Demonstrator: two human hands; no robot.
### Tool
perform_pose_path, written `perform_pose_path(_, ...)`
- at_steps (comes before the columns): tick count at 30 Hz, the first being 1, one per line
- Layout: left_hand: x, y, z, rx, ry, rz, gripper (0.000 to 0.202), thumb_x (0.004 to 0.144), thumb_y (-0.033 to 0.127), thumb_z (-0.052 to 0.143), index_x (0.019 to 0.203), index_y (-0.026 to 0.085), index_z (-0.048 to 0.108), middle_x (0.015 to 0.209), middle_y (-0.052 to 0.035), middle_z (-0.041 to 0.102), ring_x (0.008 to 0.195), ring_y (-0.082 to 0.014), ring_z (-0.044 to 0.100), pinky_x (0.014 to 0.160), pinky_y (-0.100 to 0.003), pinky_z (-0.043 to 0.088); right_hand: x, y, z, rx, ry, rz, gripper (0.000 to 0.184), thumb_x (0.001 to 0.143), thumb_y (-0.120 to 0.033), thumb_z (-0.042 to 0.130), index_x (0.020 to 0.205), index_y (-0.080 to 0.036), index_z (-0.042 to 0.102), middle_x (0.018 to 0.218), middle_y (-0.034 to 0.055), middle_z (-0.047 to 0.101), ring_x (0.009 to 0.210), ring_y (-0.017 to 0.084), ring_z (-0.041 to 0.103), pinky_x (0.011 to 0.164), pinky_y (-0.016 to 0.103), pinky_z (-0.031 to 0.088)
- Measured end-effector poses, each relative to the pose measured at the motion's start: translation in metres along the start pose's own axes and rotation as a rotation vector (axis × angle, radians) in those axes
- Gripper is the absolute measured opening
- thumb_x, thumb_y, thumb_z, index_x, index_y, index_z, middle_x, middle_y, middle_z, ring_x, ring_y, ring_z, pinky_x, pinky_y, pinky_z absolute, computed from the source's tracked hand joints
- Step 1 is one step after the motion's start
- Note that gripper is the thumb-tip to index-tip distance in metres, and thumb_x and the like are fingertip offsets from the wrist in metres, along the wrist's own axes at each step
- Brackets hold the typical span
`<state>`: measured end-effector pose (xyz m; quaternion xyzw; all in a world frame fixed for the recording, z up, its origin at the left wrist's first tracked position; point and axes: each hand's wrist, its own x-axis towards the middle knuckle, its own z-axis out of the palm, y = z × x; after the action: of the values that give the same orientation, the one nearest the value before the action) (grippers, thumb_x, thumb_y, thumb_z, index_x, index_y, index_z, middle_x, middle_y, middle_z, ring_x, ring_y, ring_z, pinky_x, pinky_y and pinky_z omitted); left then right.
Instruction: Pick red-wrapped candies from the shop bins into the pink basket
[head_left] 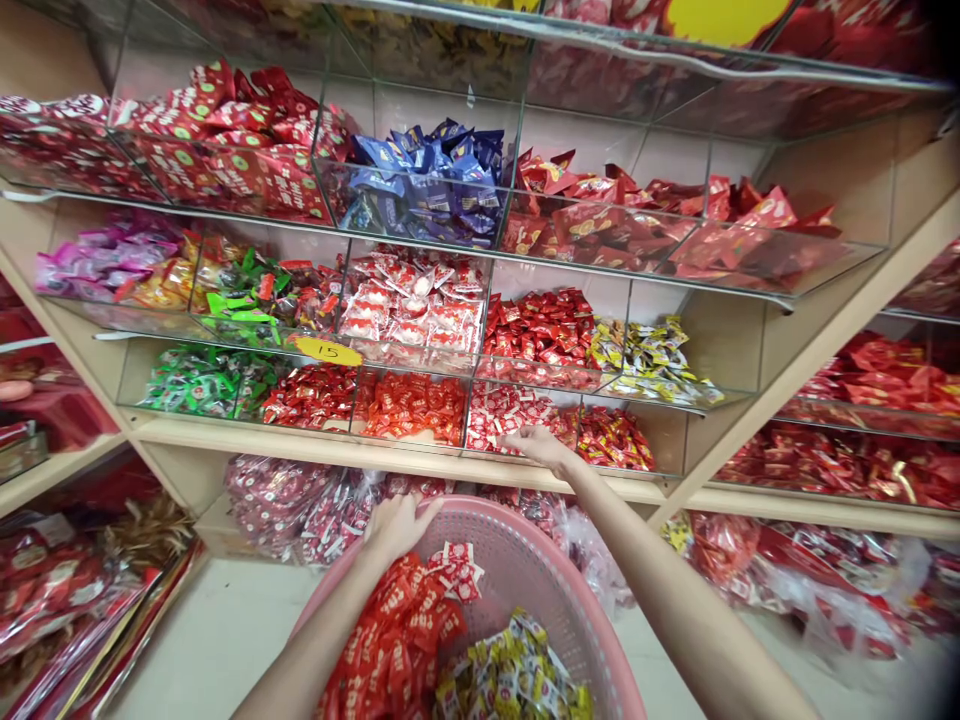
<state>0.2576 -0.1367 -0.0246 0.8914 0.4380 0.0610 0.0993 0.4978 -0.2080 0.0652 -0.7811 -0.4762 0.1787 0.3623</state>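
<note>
A pink plastic basket (564,540) sits in front of me, with orange-red wrapped candies (390,635), a few red-and-white wrapped candies (456,570) and yellow-and-white wrapped candies (517,672) inside. My left hand (394,525) is closed over the far rim of the basket. My right hand (538,446) reaches over the front of a bottom-row bin of red-and-white wrapped candies (504,412). Its fingers are stretched out above or against those candies, and I see nothing held in them. The undersides of the fingers are hidden.
Clear-walled candy bins (420,355) fill the shelves ahead, and a yellow tag (328,349) reads 15. A wooden ledge (300,440) runs beneath the bottom row. Bagged candies (285,505) lie under it. More packets (52,590) stand at the left.
</note>
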Motion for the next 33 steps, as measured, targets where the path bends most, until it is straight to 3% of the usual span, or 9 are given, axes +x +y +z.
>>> perform_pose_path(3, 0.000, 0.000, 0.001, 0.008, 0.008, 0.005, 0.070, 0.078, 0.066, 0.012, 0.089, 0.019, 0.064, 0.082, -0.0123, 0.067, 0.080, -0.0257, 0.063, 0.069, -0.033, 0.044, -0.022, -0.009, 0.015, 0.114, -0.185, -0.111, 0.033, 0.065, -0.047, 0.053, 0.059, -0.015, 0.055, 0.053, -0.0034, 0.049, 0.052, 0.008, 0.042, 0.050, 0.020, 0.032)
perform_pose_path(5, 0.000, 0.000, 0.000, 0.009, 0.011, 0.003, 0.070, 0.078, 0.066, 0.012, 0.090, 0.020, 0.064, 0.082, -0.0120, 0.067, 0.080, -0.0257, 0.063, 0.069, -0.032, 0.044, -0.041, -0.007, 0.032, 0.076, -0.266, -0.191, 0.032, 0.066, -0.046, 0.055, 0.063, -0.015, 0.057, 0.055, -0.0034, 0.050, 0.053, 0.008, 0.042, 0.049, 0.020, 0.031)
perform_pose_path(11, -0.002, 0.001, 0.000, -0.005, 0.009, -0.014, 0.070, 0.078, 0.066, 0.013, 0.089, 0.019, 0.065, 0.085, -0.0124, 0.067, 0.085, -0.0269, 0.062, 0.073, -0.033, 0.044, -0.086, 0.016, 0.084, -0.452, -0.349, -0.356, 0.022, 0.067, -0.036, 0.059, 0.072, -0.015, 0.059, 0.078, 0.0041, 0.059, 0.068, 0.014, 0.051, 0.060, 0.024, 0.037)
perform_pose_path(15, -0.002, 0.000, 0.001, -0.001, 0.017, 0.012, 0.069, 0.078, 0.065, 0.012, 0.089, 0.020, 0.064, 0.084, -0.0122, 0.067, 0.083, -0.0271, 0.063, 0.071, -0.034, 0.044, -0.090, 0.014, 0.103, -0.690, -0.402, -0.373, 0.024, 0.071, -0.033, 0.057, 0.086, -0.014, 0.060, 0.094, 0.0108, 0.060, 0.084, 0.021, 0.055, 0.071, 0.029, 0.040)
perform_pose_path(21, -0.002, 0.000, -0.001, 0.001, 0.013, -0.011, 0.067, 0.078, 0.064, 0.015, 0.091, 0.019, 0.063, 0.085, -0.0124, 0.067, 0.084, -0.0260, 0.063, 0.071, -0.032, 0.044, -0.082, 0.005, 0.123, -0.726, -0.394, -0.456, 0.028, 0.073, -0.031, 0.058, 0.094, -0.013, 0.058, 0.095, 0.0133, 0.060, 0.085, 0.024, 0.057, 0.069, 0.031, 0.042)
perform_pose_path(24, -0.003, 0.002, -0.003, -0.008, -0.001, -0.038, 0.067, 0.079, 0.064, 0.017, 0.090, 0.018, 0.063, 0.087, -0.0126, 0.067, 0.087, -0.0257, 0.062, 0.073, -0.031, 0.043, -0.082, 0.003, 0.121, -0.676, -0.364, -0.461, 0.028, 0.074, -0.034, 0.057, 0.096, -0.016, 0.056, 0.093, 0.0107, 0.061, 0.083, 0.022, 0.057, 0.067, 0.028, 0.040)
perform_pose_path(27, -0.004, 0.004, -0.005, -0.018, -0.015, -0.040, 0.066, 0.079, 0.064, 0.017, 0.090, 0.018, 0.064, 0.087, -0.0127, 0.067, 0.087, -0.0258, 0.062, 0.073, -0.031, 0.043, -0.074, -0.003, 0.106, -0.580, -0.281, -0.487, 0.025, 0.079, -0.037, 0.050, 0.094, -0.017, 0.055, 0.089, 0.0079, 0.061, 0.083, 0.019, 0.057, 0.066, 0.026, 0.038)
perform_pose_path(33, -0.005, 0.004, -0.007, -0.036, -0.009, -0.042, 0.067, 0.079, 0.064, 0.016, 0.089, 0.018, 0.064, 0.086, -0.0134, 0.067, 0.086, -0.0259, 0.062, 0.074, -0.032, 0.043, -0.028, -0.009, 0.050, -0.485, 0.142, -0.380, 0.018, 0.085, -0.028, 0.037, 0.085, -0.019, 0.053, 0.083, 0.0040, 0.058, 0.076, 0.014, 0.053, 0.065, 0.023, 0.035)
